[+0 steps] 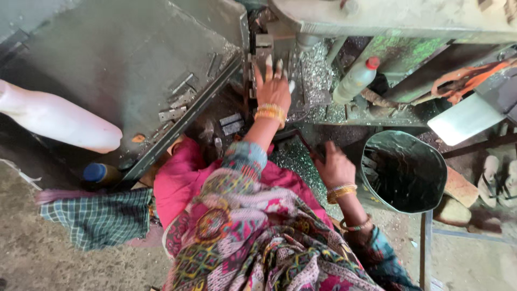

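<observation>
A white plastic bottle with a red cap [356, 79] stands on the far right part of the machine bed [323, 110], which is covered in shiny metal bits. A dark metal bucket [403, 171] sits just right of the person's lap, and a big white jug [56, 119] lies at the left edge of the grey metal plate [124, 64]. A checked cloth [99, 218] rests on the dusty floor.

The left hand [273, 89] reaches straight out with fingers spread flat, touching the small metal parts at the press [265, 51] (its tool block stands right above the fingertips). The right hand [335, 168] is bent back near the lap, fingers curled around a thin dark piece [319, 152]; I cannot tell what it is
</observation>
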